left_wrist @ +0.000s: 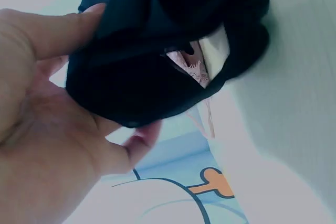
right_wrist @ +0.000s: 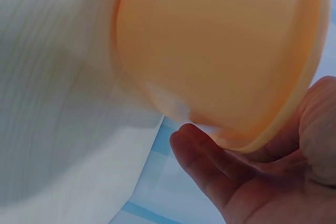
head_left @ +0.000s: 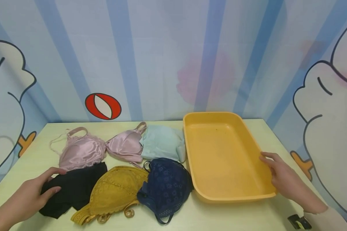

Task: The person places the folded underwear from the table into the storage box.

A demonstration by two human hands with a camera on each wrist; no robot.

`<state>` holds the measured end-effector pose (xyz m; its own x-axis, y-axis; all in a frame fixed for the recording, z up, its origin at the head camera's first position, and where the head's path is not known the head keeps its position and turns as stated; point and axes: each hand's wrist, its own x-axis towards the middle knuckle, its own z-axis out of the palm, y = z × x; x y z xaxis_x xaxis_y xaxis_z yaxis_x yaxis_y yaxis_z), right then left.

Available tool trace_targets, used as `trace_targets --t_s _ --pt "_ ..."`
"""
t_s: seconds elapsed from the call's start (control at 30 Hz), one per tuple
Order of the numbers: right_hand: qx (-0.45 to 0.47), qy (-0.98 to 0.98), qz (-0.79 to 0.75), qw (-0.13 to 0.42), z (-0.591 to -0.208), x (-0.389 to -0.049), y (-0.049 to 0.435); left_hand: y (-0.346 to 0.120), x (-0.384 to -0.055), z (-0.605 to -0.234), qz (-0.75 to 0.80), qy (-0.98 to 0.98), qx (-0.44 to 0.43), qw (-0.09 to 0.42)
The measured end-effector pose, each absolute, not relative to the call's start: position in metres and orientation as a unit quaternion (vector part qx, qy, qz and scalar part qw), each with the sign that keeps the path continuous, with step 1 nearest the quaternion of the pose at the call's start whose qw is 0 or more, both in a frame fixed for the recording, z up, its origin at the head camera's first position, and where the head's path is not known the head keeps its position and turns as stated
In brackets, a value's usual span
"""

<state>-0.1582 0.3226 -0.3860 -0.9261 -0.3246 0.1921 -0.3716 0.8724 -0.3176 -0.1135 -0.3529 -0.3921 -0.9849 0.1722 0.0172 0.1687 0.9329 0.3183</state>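
Observation:
My left hand (head_left: 31,191) pinches a black pair of briefs (head_left: 75,183) at its left end. In the left wrist view the thumb lies over the black fabric (left_wrist: 173,3) and the fingers reach beneath it. At the right, my right hand (head_left: 286,179) grips the right rim of a yellow plastic tray (head_left: 219,157); the right wrist view shows its fingers (right_wrist: 205,166) curled around the tray's edge. Beside the briefs lie a mustard lace bra (head_left: 117,184) and a navy bra (head_left: 167,183). A pink satin bra (head_left: 82,150) lies behind the briefs, its other cup (head_left: 125,144) farther right.
Between the pink bra and the tray sits a folded pale mint garment (head_left: 162,142). Everything rests on a pale yellow table (head_left: 231,215). A striped cartoon backdrop (head_left: 162,64) rises along the table's back and sides. A small dark object (head_left: 299,222) shows at the right sleeve.

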Motion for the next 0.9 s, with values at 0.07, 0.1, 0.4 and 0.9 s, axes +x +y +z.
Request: trace_targets --t_s 0.07,0.1,0.4,0.9 --pt "0.181 -0.965 0.175 0.07 -0.387 -0.158 0.323 -0.353 -0.111 -0.39 0.16 0.983 0.087 -0.01" --pt "0.182 -0.965 0.175 0.071 -0.387 -0.159 0.323 -0.353 -0.11 -0.388 0.159 0.983 0.086 -0.015" --pt "0.174 -0.966 0.18 0.068 -0.388 -0.158 0.323 -0.356 -0.097 -0.378 0.137 0.974 0.113 -0.141" --pt "0.139 -0.974 0.176 0.04 -0.386 -0.158 0.323 -0.364 -0.089 -0.359 0.183 0.913 0.136 -0.339"
